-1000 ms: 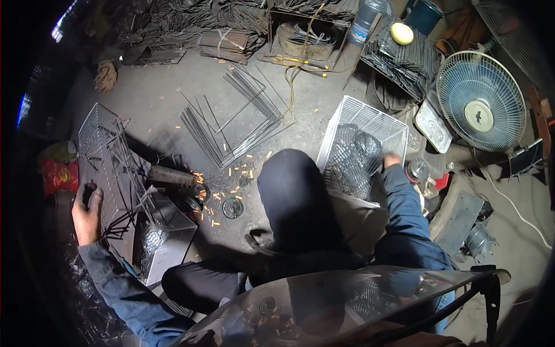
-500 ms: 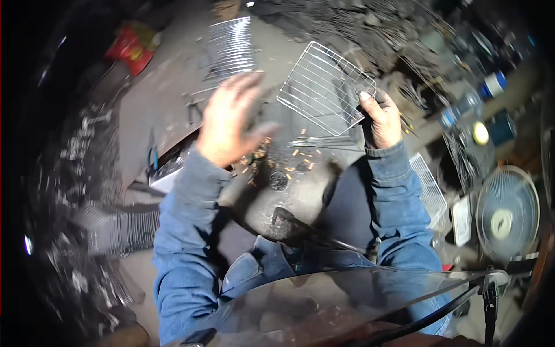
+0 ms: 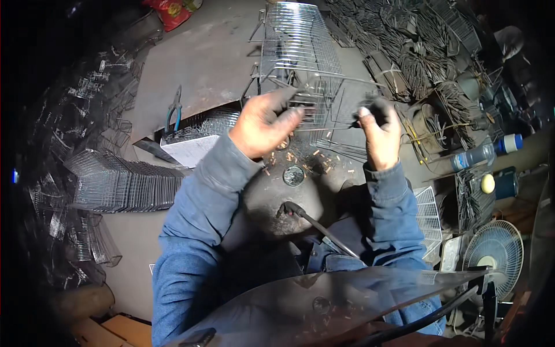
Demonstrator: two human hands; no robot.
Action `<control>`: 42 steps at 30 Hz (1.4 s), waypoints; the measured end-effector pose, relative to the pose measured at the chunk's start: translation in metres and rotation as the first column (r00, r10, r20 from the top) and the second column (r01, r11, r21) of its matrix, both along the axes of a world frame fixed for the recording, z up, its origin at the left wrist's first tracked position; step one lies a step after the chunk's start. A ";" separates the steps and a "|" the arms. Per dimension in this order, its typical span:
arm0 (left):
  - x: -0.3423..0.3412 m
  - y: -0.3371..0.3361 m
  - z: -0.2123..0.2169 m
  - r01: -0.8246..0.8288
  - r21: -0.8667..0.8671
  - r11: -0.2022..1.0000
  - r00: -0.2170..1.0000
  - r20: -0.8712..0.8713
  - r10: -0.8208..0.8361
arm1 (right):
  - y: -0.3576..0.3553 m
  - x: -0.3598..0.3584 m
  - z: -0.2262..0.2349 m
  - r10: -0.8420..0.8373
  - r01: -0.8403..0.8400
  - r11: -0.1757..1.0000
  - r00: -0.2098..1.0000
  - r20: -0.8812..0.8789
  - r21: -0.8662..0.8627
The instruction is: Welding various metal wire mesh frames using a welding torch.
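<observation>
My left hand (image 3: 263, 126) is raised over the work spot, its thumb and fingers closing at the left side of a wire rack (image 3: 334, 128). On the rack's right side, my right hand (image 3: 381, 134) pinches it between thumb and fingers. Tilted and partly blurred, the rack hangs between both hands. Behind it stands a shiny ribbed wire rack (image 3: 300, 36), overlapping it in the view. Below my hands, a small round dish (image 3: 293, 176) sits among scattered short copper-coloured bits. A torch with a black cable (image 3: 315, 224) lies nearer to me.
Blue-handled pliers (image 3: 175, 110) rest by a white box (image 3: 193, 153) of wire parts on a metal plate (image 3: 191, 69). Stacked wire racks (image 3: 124, 184) stand left. A fan (image 3: 491, 257), plastic bottle (image 3: 471, 158) and wire bundles (image 3: 416, 58) are right. A clear visor (image 3: 300, 303) crosses the bottom.
My left hand has come over to the wire rack and closed at its left side. The rack has tilted in my right hand. The whole view has shifted, and surroundings sit lower.
</observation>
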State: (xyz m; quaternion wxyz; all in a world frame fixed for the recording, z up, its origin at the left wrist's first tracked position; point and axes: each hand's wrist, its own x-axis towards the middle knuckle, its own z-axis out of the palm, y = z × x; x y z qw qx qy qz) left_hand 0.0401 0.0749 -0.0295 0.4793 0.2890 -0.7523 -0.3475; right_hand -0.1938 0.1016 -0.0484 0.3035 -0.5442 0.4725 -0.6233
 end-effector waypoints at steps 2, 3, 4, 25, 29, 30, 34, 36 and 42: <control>0.012 -0.007 -0.004 0.049 0.326 0.944 0.994 -0.113 -0.013 | -0.008 0.001 0.001 0.021 -0.019 1.000 0.995 -0.098 0.019; 0.016 -0.012 -0.003 -0.159 -0.017 0.987 0.987 0.014 0.159 | -0.012 0.005 0.007 0.027 -0.027 1.000 0.995 -0.099 -0.002; 0.018 -0.018 -0.002 -0.300 -0.377 0.876 0.934 0.072 0.351 | -0.020 0.004 0.007 -0.045 0.040 0.999 0.981 -0.188 -0.030; -0.024 -0.036 0.008 -0.200 -0.646 0.737 0.746 0.387 0.542 | -0.048 0.010 -0.043 -0.274 0.257 0.962 0.906 -0.321 -0.095; -0.040 -0.060 0.030 -0.092 -0.592 0.801 0.697 0.536 0.476 | -0.053 0.012 -0.048 -0.297 0.268 0.955 0.891 -0.344 -0.130; -0.050 -0.056 0.040 -0.090 -0.448 0.889 0.716 0.592 0.371 | -0.054 0.016 -0.047 -0.282 0.252 0.959 0.897 -0.341 -0.129; -0.048 -0.077 0.015 -0.028 -0.600 0.799 0.392 0.729 0.561 | -0.053 0.023 -0.049 -0.269 0.250 0.963 0.903 -0.336 -0.100; -0.049 -0.072 0.015 -0.060 -0.595 0.801 0.394 0.724 0.567 | -0.052 0.024 -0.048 -0.276 0.264 0.961 0.898 -0.343 -0.081; -0.044 -0.067 0.018 -0.083 -0.608 0.790 0.400 0.705 0.585 | -0.047 0.027 -0.046 -0.213 0.213 0.977 0.937 -0.276 -0.030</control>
